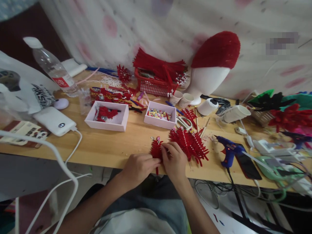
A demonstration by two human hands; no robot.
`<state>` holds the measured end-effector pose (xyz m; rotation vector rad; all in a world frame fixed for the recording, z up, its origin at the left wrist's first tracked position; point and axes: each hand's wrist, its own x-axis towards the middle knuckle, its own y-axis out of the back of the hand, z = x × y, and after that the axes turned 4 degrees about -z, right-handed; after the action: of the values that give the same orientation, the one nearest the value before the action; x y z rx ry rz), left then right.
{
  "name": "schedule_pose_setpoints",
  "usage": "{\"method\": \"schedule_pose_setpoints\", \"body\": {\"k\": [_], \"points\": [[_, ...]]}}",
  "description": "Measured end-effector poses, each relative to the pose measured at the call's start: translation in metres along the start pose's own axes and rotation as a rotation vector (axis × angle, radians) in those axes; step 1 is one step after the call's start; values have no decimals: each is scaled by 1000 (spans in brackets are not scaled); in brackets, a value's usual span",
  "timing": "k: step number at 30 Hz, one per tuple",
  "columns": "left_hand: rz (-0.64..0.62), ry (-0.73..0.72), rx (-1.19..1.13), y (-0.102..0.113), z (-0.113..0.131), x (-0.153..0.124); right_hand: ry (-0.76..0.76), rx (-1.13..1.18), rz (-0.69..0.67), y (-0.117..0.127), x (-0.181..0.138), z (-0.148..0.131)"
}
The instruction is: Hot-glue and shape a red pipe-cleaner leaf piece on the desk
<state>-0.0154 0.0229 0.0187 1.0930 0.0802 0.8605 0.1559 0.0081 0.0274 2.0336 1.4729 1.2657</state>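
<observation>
At the table's front edge lies a red fuzzy chenille piece [155,148] with a fringed outline and a round red-and-white bead at its top. The fingers of my left hand [139,167] are closed on its lower left side. My right hand [175,161] is bent over its right side, thumb and fingertips pinched together; what they hold is too small to make out. Just right of that hand lie several similar red chenille pieces [188,143] with rows of white beads. Part of the worked piece is hidden under my fingers.
Behind my hands stand a box of beads [159,123] and a box of red pieces [107,126]. Scissors [184,123] lie beside the bead box. To the right are a blue glue gun [227,152] and a phone [247,162]. A red basket [156,87] stands behind.
</observation>
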Motion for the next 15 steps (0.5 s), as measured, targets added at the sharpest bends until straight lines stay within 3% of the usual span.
{"method": "schedule_pose_setpoints", "body": {"k": [5, 15], "points": [[85, 31, 81, -5, 0, 1, 23, -39, -44, -1, 1, 3], [2, 75, 39, -8, -1, 2, 23, -47, -120, -5, 1, 6]]}}
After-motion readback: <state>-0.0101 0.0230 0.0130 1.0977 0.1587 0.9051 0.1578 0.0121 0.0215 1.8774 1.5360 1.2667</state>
